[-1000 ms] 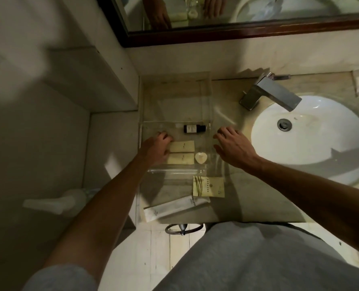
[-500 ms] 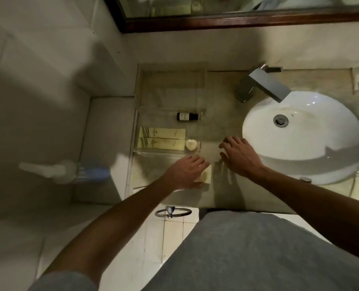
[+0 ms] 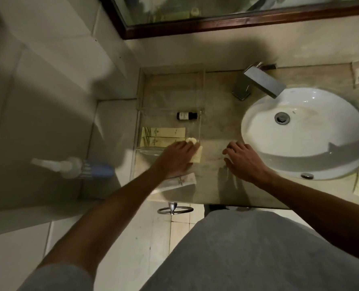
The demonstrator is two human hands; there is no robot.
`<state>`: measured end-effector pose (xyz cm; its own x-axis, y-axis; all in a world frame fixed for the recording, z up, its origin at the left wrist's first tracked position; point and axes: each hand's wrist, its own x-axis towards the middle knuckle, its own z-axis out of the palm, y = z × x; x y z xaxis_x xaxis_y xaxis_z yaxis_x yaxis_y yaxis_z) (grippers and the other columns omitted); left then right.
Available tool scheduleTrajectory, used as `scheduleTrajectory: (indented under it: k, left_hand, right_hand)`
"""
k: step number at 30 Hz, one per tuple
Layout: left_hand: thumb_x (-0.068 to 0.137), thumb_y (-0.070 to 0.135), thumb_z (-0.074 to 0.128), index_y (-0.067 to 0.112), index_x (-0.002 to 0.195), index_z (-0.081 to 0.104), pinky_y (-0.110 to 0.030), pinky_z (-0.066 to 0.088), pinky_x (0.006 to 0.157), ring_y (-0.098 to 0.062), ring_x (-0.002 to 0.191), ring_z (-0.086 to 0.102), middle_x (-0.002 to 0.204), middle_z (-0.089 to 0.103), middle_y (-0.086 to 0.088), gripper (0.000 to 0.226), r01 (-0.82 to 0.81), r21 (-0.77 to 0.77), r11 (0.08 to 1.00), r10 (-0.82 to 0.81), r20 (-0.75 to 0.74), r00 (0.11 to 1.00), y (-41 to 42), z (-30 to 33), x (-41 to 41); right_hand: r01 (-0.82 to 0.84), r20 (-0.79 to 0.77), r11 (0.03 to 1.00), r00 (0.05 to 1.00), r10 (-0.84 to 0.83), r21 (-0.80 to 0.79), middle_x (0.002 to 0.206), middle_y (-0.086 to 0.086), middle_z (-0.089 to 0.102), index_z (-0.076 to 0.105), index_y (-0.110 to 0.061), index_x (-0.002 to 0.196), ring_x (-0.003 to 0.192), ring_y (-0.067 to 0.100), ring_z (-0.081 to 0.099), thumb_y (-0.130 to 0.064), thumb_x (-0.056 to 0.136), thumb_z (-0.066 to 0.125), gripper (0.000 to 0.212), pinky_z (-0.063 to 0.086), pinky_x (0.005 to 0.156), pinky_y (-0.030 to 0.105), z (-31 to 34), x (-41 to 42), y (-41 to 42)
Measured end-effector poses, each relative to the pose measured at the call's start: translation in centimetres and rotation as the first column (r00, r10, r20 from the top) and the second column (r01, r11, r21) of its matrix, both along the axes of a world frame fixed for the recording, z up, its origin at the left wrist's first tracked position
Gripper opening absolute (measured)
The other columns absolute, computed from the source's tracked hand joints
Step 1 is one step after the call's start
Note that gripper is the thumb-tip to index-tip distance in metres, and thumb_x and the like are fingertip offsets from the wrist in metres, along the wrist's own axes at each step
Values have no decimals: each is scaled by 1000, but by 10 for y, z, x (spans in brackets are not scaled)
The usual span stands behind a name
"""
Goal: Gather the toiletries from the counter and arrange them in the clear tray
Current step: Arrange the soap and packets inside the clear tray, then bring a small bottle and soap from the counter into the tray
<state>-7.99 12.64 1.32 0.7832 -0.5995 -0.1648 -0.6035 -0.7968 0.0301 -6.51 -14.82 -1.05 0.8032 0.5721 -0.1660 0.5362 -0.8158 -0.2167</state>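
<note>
The left hand [image 3: 177, 159] rests palm down at the near edge of the clear tray [image 3: 201, 92], fingers [image 3: 185, 147] curled over a cream packet [image 3: 197, 157] and grasping it. The packet lies on the counter [image 3: 218, 127], just beside the tray's near right corner. Fingertips touch the heart-shaped soap [image 3: 191, 140] inside the tray. Two cream boxes [image 3: 164, 132] lie side by side in the tray, left of the soap; a small dark bottle [image 3: 186, 115] lies on its side beyond them. A white tube [image 3: 179, 182] lies on the counter, partly under the left wrist. The right hand [image 3: 244, 159] lies flat on the counter beside the sink [image 3: 304, 143], fingers released and spread, well apart from the packet.
</note>
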Motion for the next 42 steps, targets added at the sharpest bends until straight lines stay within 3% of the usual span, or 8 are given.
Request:
scheduleTrajectory:
  k: [6, 10, 18, 24, 27, 30, 35, 42]
  left_hand:
    - [81, 44, 68, 10, 145, 29, -43, 48, 92, -29, 111, 53, 132, 48, -14, 82, -107, 186, 977, 116, -42, 992, 71, 7, 45]
    - [78, 52, 68, 12, 145, 24, -44, 51, 85, -29, 108, 55, 131, 46, -13, 89, -150, 260, 954, 187, -123, 975, 100, -2, 59]
    - [72, 67, 67, 16, 139, 34, -43, 54, 80, -26, 99, 58, 125, 51, -9, 90, -153, 159, 975, 187, -227, 956, 129, -10, 75]
    - [75, 38, 75, 10, 139, 39, -43, 52, 85, -31, 111, 53, 133, 45, -13, 79, -179, 216, 960, 236, -276, 932, 135, -12, 75]
    - [68, 39, 78, 9, 137, 41, -47, 49, 90, -35, 115, 53, 135, 47, -16, 84, -208, 158, 965, 232, -151, 961, 122, -8, 72]
    - [72, 41, 70, 8, 141, 37, -47, 40, 102, -36, 124, 47, 139, 46, -17, 83, -219, 83, 972, 224, -55, 973, 76, 3, 72]
    - [72, 46, 54, 6, 138, 40, -46, 40, 103, -35, 122, 48, 136, 50, -20, 78, -146, -41, 988, 144, -53, 988, -55, 4, 73]
    - [76, 40, 63, 8, 138, 43, -42, 38, 104, -31, 124, 48, 135, 51, -17, 73, -17, -260, 966, -1, -68, 998, -289, -12, 63]
  right_hand:
    - [39, 0, 999, 999, -39, 2, 119, 8, 59, 64, -14, 118, 108, 25, 56, -28, 92, 62, 29, 48, 88, 41, -2, 0, 2]
    - [82, 3, 997, 997, -82, -7, 118, 8, 59, 63, -14, 118, 108, 25, 55, -27, 92, 62, 30, 47, 90, 41, -2, 2, -2]
    - [96, 0, 995, 995, -96, -26, 117, 7, 59, 63, -14, 116, 107, 25, 54, -20, 86, 68, 32, 47, 90, 42, -3, 10, -2]
    - [77, -24, 996, 997, -78, -38, 116, 8, 59, 64, -13, 117, 106, 26, 55, -18, 81, 70, 37, 48, 88, 41, -1, 10, 8]
    - [111, -23, 993, 993, -112, -46, 118, 8, 59, 63, -12, 119, 106, 26, 55, -21, 83, 66, 37, 48, 89, 40, 3, 12, 4]
    - [175, -21, 984, 984, -175, -26, 121, 8, 59, 60, -12, 122, 106, 25, 55, -33, 88, 61, 40, 47, 92, 39, 6, 14, -12]
    - [256, 18, 966, 966, -257, 27, 123, 12, 59, 59, -11, 124, 110, 29, 53, -50, 88, 48, 54, 45, 95, 41, 11, 17, -70]
    - [454, 49, 887, 887, -459, 82, 131, 15, 60, 61, -9, 126, 120, 34, 54, -47, 85, 58, 56, 43, 101, 45, 21, 0, -236]
